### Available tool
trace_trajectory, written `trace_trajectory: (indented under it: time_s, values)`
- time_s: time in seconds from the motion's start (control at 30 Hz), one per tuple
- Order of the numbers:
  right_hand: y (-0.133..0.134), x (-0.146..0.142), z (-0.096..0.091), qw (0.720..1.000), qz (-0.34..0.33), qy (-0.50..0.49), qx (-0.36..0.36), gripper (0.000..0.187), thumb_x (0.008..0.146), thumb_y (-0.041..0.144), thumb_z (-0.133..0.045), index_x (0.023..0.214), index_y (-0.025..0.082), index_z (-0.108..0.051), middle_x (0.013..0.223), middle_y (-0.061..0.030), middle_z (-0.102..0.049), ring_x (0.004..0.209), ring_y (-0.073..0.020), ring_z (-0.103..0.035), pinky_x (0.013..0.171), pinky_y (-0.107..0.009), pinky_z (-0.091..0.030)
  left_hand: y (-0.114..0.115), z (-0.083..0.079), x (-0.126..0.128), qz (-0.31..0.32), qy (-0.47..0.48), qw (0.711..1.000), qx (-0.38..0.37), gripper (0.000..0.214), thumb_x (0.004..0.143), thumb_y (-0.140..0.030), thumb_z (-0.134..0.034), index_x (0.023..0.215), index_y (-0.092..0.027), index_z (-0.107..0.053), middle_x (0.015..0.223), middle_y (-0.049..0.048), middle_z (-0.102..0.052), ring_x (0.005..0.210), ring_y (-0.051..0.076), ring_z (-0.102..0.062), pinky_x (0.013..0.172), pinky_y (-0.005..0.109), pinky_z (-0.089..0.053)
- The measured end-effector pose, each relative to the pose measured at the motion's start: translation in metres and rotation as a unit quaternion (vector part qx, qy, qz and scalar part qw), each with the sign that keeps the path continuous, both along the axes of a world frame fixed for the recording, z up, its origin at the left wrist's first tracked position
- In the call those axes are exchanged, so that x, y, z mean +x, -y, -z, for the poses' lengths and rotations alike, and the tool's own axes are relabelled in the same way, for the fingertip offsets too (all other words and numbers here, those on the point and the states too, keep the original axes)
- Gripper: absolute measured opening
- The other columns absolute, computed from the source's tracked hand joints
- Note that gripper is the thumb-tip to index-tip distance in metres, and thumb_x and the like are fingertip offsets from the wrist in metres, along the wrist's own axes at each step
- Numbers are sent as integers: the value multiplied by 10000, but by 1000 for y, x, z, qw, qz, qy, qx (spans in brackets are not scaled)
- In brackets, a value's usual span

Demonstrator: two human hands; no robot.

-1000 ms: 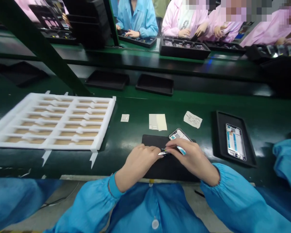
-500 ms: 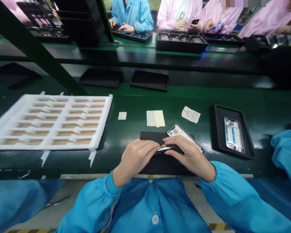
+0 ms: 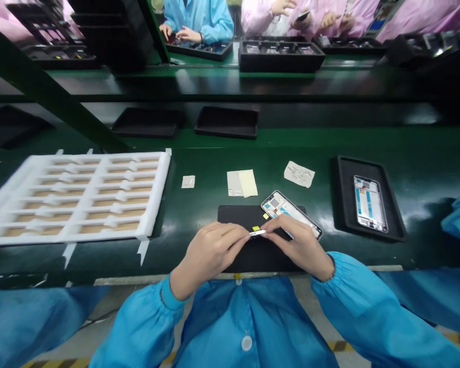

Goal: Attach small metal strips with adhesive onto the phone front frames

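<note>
Pinched between the fingertips of both hands is a small thin part [image 3: 257,233], white along its edge with a yellow tab [image 3: 256,228] on top; its exact kind does not show. My left hand [image 3: 218,246] grips its left end. My right hand [image 3: 296,243] closes on its right end. Both hands are over a black mat [image 3: 239,213]. A phone frame [image 3: 276,204] lies slanted on the mat's right side, partly covered by my right hand. Another yellow tab [image 3: 266,216] sticks out at the frame's left edge.
At left lies a white slotted tray [image 3: 87,197]. Beyond the mat are a small square sheet [image 3: 188,181], a two-tone sticker sheet [image 3: 242,183] and a sheet with strips [image 3: 299,174]. A black tray [image 3: 396,225] at right holds another phone frame [image 3: 370,204]. Co-workers sit across the bench.
The held part has turned, now showing a narrow white edge and more of its yellow tab. The second yellow tab by the phone frame has come into view. The camera view has shifted slightly.
</note>
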State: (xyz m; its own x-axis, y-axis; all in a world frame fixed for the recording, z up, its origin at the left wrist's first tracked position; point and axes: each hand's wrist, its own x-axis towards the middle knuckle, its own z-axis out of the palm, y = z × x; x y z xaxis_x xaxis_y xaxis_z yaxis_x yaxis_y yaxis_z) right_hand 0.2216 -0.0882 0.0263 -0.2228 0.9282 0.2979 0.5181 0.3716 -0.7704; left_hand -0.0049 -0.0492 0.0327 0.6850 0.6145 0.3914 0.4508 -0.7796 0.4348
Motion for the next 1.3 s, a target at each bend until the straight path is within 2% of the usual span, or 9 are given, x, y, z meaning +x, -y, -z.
trace_trajectory:
  time_s: [0.1,0.3,0.5,0.67,0.83,1.03,1.17,1.3]
  values:
    - [0,0,2,1000,-1,-4,3,47,905,160,-628,919,205,-625,918,-30,-703,870,-163,-668,795,-303,-536,1,-1,1,-4,-9,1000,3,111,967,-182,-527,916,-175,-625,906,-3,-733,827,150,-699,733,287,-511]
    - [0,-1,2,1000,-8,-4,28,62,908,145,-616,923,202,-636,906,-35,-704,861,-164,-666,785,-309,-548,2,-4,5,-10,-21,999,-37,136,978,-199,-508,909,-178,-623,911,-1,-723,817,148,-691,750,283,-535]
    - [4,-3,6,996,-25,27,87,216,945,108,-523,1049,215,-679,953,-65,-698,882,-175,-662,774,-327,-568,4,-7,8,-32,-37,996,-70,141,973,-207,-516,895,-181,-630,903,-1,-725,796,154,-697,741,283,-545]
    - [4,-3,8,995,-17,24,98,220,927,97,-558,1074,204,-683,954,-66,-700,874,-173,-667,784,-321,-571,4,-10,4,-23,-56,994,-89,165,992,-215,-477,956,-185,-635,962,16,-723,848,160,-696,776,280,-547]
    - [3,-4,7,994,-24,20,105,217,920,91,-562,1056,199,-693,939,-69,-704,865,-179,-673,769,-318,-579,6,-23,7,-47,-104,987,-110,220,994,-227,-452,922,-188,-656,867,27,-710,783,165,-691,700,264,-541]
    - [6,-2,7,991,-43,37,122,279,930,72,-529,1127,214,-666,961,-80,-693,881,-174,-664,752,-324,-589,5,-38,13,-48,-159,979,-115,272,1006,-235,-417,868,-180,-645,800,28,-688,733,170,-685,622,251,-517]
    - [6,-2,6,983,-43,95,154,337,938,48,-481,1153,224,-672,983,-87,-690,901,-175,-659,763,-323,-580,5,-34,12,-51,-151,981,-111,275,1010,-264,-425,868,-179,-646,808,27,-697,715,163,-688,627,253,-527]
    - [6,-2,7,974,-39,141,172,371,946,53,-454,1208,218,-658,1015,-100,-694,901,-188,-653,775,-343,-570,7,-17,5,-50,-94,992,-67,208,1004,-269,-462,1010,-182,-650,968,39,-737,837,175,-713,726,282,-555]
